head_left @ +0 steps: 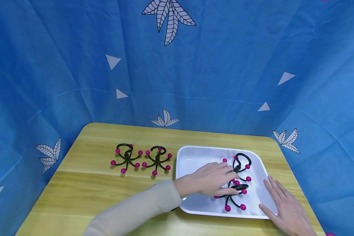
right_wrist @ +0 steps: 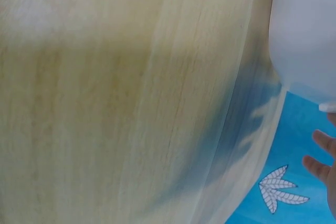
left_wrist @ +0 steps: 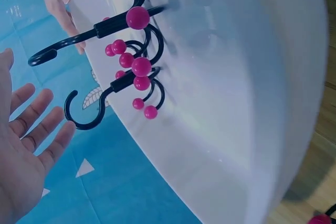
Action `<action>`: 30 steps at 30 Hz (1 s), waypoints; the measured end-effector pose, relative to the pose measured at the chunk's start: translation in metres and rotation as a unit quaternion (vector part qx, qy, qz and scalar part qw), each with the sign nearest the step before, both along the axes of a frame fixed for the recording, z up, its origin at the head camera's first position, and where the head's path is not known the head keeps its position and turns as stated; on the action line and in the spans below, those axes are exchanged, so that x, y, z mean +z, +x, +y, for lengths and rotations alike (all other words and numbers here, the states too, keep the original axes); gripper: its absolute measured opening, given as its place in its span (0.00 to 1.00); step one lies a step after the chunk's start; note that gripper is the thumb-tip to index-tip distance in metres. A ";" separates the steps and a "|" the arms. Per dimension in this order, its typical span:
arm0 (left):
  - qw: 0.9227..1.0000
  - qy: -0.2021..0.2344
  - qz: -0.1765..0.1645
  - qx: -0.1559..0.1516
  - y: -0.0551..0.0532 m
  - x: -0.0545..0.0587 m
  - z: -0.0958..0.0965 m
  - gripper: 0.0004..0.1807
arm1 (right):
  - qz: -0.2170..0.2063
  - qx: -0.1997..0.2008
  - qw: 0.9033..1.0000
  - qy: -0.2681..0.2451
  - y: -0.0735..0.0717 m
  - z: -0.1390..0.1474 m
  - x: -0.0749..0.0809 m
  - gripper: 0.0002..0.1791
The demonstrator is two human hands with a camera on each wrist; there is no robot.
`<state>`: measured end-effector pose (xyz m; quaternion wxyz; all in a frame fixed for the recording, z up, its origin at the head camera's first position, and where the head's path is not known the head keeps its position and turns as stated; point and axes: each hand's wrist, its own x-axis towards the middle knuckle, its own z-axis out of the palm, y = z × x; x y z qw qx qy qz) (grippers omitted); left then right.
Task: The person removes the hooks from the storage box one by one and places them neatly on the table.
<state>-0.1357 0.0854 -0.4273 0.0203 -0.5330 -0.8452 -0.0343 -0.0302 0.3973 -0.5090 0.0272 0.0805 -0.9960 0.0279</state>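
Observation:
Two black multi-arm hooks with pink ball tips lie in the white tray (head_left: 194, 205). The far hook (head_left: 244, 155) has its curved top toward the back right; the near hook (head_left: 229, 200) sits in front of it. My left hand (head_left: 215, 178) reaches over both, its fingers extended and apart, holding nothing. In the left wrist view its fingertips are beside the curved top of one hook (left_wrist: 86, 126). My right hand (head_left: 289, 206) rests along the tray's right edge with fingers spread; only some of its fingers (right_wrist: 320, 166) show in the right wrist view.
Two similar hooks stand on the wooden table (head_left: 85, 183) left of the tray: one farther left (head_left: 127, 157) and one closer (head_left: 157, 159). My left sleeve (head_left: 135, 209) crosses the tray's near left corner. A blue curtain (head_left: 224, 65) hangs behind the table.

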 end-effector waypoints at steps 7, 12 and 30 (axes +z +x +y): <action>1.000 -0.012 0.014 -0.014 -0.004 -0.003 0.017 0.32 | -0.020 -0.009 1.000 0.013 -0.001 0.000 0.001 0.56; 1.000 -0.022 0.005 -0.011 -0.007 -0.007 0.026 0.31 | -0.024 -0.010 1.000 0.012 -0.002 0.001 0.001 0.56; 0.999 -0.038 -0.001 -0.007 -0.012 -0.014 0.041 0.28 | 0.012 0.003 1.000 0.001 0.000 0.002 -0.002 0.53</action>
